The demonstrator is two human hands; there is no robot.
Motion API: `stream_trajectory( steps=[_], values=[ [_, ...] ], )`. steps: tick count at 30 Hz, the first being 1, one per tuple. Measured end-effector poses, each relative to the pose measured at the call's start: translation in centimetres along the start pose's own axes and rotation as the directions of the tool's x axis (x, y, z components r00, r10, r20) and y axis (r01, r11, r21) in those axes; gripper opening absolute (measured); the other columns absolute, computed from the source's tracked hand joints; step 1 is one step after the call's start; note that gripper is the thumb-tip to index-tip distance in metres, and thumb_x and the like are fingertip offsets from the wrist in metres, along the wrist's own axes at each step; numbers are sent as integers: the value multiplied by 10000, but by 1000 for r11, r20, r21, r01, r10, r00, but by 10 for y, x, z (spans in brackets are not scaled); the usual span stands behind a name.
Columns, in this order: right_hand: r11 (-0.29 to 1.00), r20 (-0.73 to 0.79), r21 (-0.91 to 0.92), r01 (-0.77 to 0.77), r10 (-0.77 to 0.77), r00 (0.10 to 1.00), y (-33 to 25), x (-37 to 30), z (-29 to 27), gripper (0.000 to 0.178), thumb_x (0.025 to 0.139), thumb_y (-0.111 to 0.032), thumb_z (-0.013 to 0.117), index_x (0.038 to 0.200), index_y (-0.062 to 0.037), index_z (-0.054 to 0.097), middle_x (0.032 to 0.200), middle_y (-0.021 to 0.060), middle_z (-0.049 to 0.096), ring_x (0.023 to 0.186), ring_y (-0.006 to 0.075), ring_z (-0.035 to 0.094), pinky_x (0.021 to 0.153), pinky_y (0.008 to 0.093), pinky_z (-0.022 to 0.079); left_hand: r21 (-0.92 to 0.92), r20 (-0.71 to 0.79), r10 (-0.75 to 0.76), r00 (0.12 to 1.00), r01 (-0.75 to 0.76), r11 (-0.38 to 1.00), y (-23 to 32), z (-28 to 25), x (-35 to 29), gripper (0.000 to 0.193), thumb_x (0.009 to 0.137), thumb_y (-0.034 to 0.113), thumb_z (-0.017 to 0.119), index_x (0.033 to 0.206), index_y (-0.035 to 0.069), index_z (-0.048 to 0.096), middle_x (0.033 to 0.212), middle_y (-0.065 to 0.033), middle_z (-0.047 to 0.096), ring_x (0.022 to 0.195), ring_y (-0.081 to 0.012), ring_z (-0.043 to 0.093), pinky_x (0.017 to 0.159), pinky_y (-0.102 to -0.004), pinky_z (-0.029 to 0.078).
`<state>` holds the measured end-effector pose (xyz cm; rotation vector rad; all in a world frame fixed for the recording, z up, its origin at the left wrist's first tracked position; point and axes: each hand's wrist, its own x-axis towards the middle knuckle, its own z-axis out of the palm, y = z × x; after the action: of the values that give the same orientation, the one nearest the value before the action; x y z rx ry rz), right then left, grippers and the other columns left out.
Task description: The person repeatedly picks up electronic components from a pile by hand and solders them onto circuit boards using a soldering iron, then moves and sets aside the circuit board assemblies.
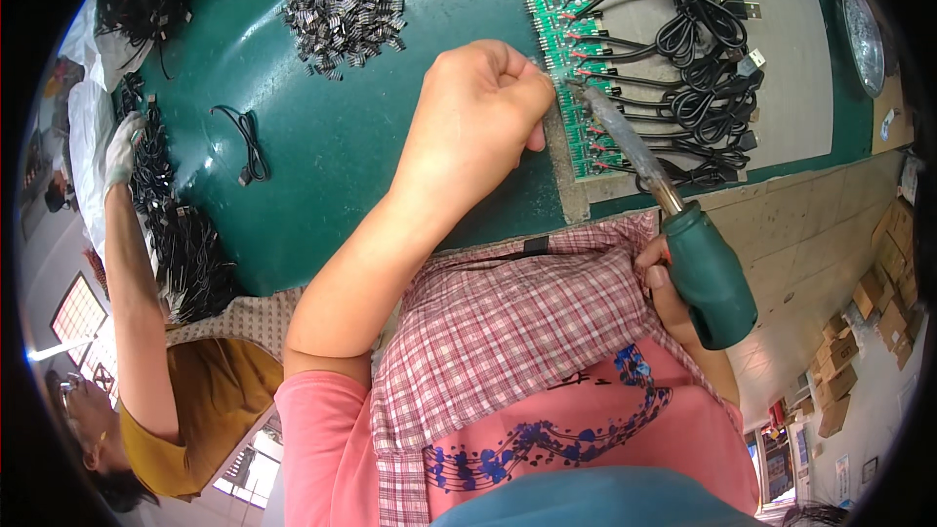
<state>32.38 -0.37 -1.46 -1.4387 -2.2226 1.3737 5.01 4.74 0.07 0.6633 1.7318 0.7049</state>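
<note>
My right hand is wrapped round a soldering iron with a green handle; its metal tip reaches the green circuit boards. These lie in a row, with red and black wire ends on them and coiled black USB cables trailing off to the right. At the left edge of the row my left hand is closed, thumb and fingers pinched together beside the iron's tip. Whatever it holds, if anything, is hidden or too thin to make out.
A heap of small metal-and-black connectors lies on the green table. One coiled cable rests further left. A co-worker's gloved hand touches a pile of black cables. A round metal dish stands far right.
</note>
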Motion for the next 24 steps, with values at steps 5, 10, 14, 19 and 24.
stream_trajectory(
  steps=[5,10,14,19,24],
  values=[
    [998,2,-52,20,-20,1000,3,3,0,194,864,-205,622,850,-14,591,790,61,596,719,168,552,678,298,455,9,-17,-9,1000,10,1000,0,2,1,180,826,130,577,794,-43,615,570,-70,610,469,-98,535,444,-257,425],
    [996,25,71,-51,49,998,6,5,-8,150,790,-179,666,887,-67,638,783,68,627,718,222,603,662,338,490,-13,-9,7,1000,-7,1000,1,6,3,180,878,167,604,828,-6,604,560,-14,562,448,-58,460,419,-202,350],
    [987,-29,118,-108,112,993,-15,6,-13,160,727,-123,710,885,-111,687,704,64,650,663,227,648,614,332,518,-11,19,50,999,-50,999,3,4,0,190,874,174,594,819,-7,604,558,-14,559,446,-63,459,418,-206,350],
    [999,-252,20,30,-24,967,1,20,-37,254,868,-182,625,1025,-22,505,778,54,580,618,129,518,561,261,434,11,0,-59,998,59,998,3,-5,-4,159,849,115,551,830,-28,617,568,-37,579,448,-86,484,427,-235,379],
    [934,-866,130,333,-56,497,22,72,-99,292,865,-91,638,1128,-8,543,817,51,610,597,78,501,521,212,399,-26,-5,-36,999,36,999,-5,-4,-5,152,866,108,551,846,-31,612,569,-34,576,444,-81,479,422,-231,373]
  ],
)
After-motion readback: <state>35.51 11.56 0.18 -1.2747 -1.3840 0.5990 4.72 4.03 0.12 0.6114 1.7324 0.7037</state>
